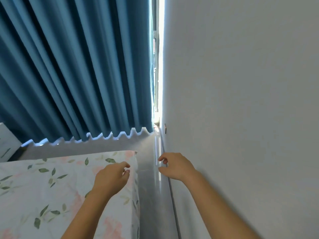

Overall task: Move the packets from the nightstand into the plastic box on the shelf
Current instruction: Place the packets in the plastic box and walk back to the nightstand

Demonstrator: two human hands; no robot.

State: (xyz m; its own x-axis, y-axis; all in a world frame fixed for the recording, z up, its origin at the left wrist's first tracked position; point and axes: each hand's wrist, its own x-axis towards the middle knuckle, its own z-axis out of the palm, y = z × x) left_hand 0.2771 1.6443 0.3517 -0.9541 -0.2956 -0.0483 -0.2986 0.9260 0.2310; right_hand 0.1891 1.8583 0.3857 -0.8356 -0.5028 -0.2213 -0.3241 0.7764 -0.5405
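1. Packets are nowhere in view, and neither is the nightstand, the shelf or the plastic box; where the packets lie cannot be told from this view.
2. Handling is therefore a guess from the task words alone: packets are probably light, thin and pliable, perhaps slick-surfaced, so a pinch across a flat face or along a sealed edge would likely serve better than a squeeze on the middle. Their size, number and contents are unknown.
3. Left hand (112, 176) hovers over the corner of the bed with the floral sheet (43, 187), fingers loosely curled, holding nothing.
4. Right hand (174, 167) hangs over the strip of glossy floor (151, 169) between bed and white wall (241, 100), thumb and fingers apart and gently bent, also empty.
5. A blue curtain (77, 66) fills the upper left, with a bright slit of window (159, 66) beside it; glare washes out whatever lies past the glass.
6. At the left edge a white piece of furniture (6, 140) is cut off; whether it is the nightstand cannot be said.
7. A small dark mark on the wall near the skirting is too small to identify.
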